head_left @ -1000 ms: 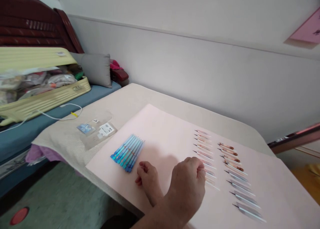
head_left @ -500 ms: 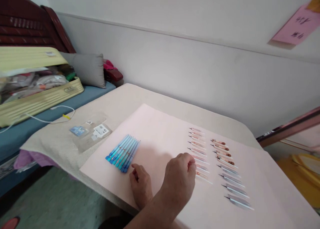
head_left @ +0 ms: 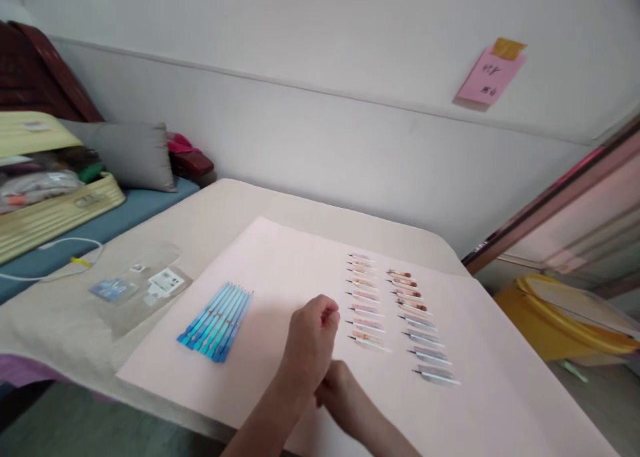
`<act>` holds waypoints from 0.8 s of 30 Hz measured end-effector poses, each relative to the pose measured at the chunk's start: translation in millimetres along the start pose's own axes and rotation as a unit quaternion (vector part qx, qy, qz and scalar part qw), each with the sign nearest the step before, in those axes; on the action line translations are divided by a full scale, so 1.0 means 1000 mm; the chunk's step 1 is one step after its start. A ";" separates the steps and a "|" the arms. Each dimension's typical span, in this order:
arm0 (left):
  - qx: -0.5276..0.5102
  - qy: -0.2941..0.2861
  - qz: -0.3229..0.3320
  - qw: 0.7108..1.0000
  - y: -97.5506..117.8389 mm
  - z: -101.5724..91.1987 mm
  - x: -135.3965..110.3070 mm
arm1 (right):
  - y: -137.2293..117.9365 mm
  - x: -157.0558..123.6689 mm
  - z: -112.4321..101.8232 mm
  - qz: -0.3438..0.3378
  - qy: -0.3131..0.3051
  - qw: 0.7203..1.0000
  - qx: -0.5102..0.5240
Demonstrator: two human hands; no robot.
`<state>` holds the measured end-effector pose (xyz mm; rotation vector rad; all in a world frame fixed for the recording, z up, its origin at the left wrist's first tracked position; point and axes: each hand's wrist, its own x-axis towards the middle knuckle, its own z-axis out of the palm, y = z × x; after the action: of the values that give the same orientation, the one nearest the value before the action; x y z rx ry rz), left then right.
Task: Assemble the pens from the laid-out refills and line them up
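My left hand (head_left: 311, 334) is above the pale sheet (head_left: 290, 264) on the table (head_left: 300, 212), its fingers curled in and pressed together, thumb side to the right. I cannot tell whether anything is pinched in it. My right hand (head_left: 341, 387) is lower down, just beside my left wrist and partly hidden by it; its fingers look bent, but I cannot tell what they hold, or whether my two hands touch.

Just right of my left hand, a column of pinkish pens (head_left: 367, 324) lies on the sheet, dark tips pointing left. Further right is a second column, with brown-ended pens (head_left: 410, 293) at the far end and greyish pens (head_left: 431, 358) nearer me. Well to the left of my hands, the blue pens (head_left: 215, 320) lie side by side in a slanted bunch. Beyond the sheet's left edge, a clear plastic packet (head_left: 173, 298) lies flat on the table.
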<state>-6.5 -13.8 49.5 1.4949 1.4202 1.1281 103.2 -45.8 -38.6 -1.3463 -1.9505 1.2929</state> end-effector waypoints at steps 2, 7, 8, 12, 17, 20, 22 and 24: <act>0.008 -0.005 -0.006 1.000 -0.003 0.002 0.001 | 0.004 -0.003 -0.035 -0.007 0.052 0.999 -0.008; 0.029 -0.026 -0.030 0.999 -0.010 0.009 0.005 | 0.026 -0.008 -0.110 0.053 0.247 0.956 -0.147; 0.032 -0.031 -0.033 0.998 -0.012 0.011 0.005 | 0.032 -0.010 -0.118 0.076 0.251 0.945 -0.196; 0.056 -0.059 -0.051 0.995 -0.016 0.017 0.005 | 0.048 -0.016 -0.126 0.156 0.167 0.907 -0.353; 0.064 -0.083 -0.062 0.993 -0.019 0.027 0.003 | 0.043 -0.012 -0.114 0.196 0.077 0.872 -0.443; 0.057 -0.096 -0.064 0.992 -0.026 0.030 0.003 | 0.040 -0.010 -0.110 0.191 0.060 0.873 -0.444; 0.036 -0.103 -0.074 0.991 -0.031 0.033 0.003 | 0.039 -0.010 -0.109 0.193 0.056 0.876 -0.438; -0.005 -0.110 -0.095 0.989 -0.033 0.035 0.003 | 0.040 -0.010 -0.107 0.192 0.052 0.878 -0.435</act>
<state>16.5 -6.9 7.4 1.3961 1.3693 0.8262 208.7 -3.4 -21.6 -2.2488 -2.3638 0.3986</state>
